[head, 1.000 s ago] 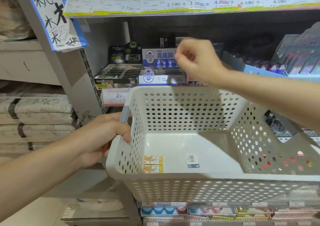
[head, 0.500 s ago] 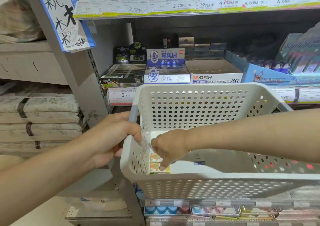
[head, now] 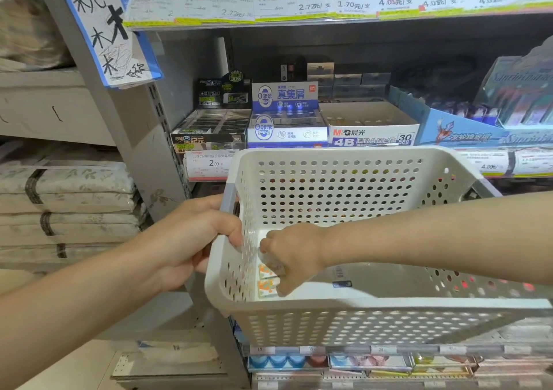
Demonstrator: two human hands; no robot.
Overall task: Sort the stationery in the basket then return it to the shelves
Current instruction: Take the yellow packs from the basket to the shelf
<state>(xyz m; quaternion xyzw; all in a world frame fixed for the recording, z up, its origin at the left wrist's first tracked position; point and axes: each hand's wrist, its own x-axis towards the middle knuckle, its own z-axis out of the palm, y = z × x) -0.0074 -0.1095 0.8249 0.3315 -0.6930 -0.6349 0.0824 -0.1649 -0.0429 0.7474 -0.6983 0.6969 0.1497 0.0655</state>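
Shelves (head: 344, 21) behind; basket (head: 374, 306) holds two erasers (head: 267, 279) under right hand (head: 294, 255).

erasers (head: 267, 280) in basket (head: 344, 303), shelf (head: 329, 20) behind

Right hand (head: 291, 255) covers part of the erasers (head: 267, 279), count unclear, grip not readable; left hand (head: 191, 240) fingertips hidden behind basket (head: 344, 307) wall; basket right end cut off; price tags (head: 299, 3) blurred.

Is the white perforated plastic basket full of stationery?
No: the white perforated plastic basket holds only two small orange-patterned packets, which the right hand touches.
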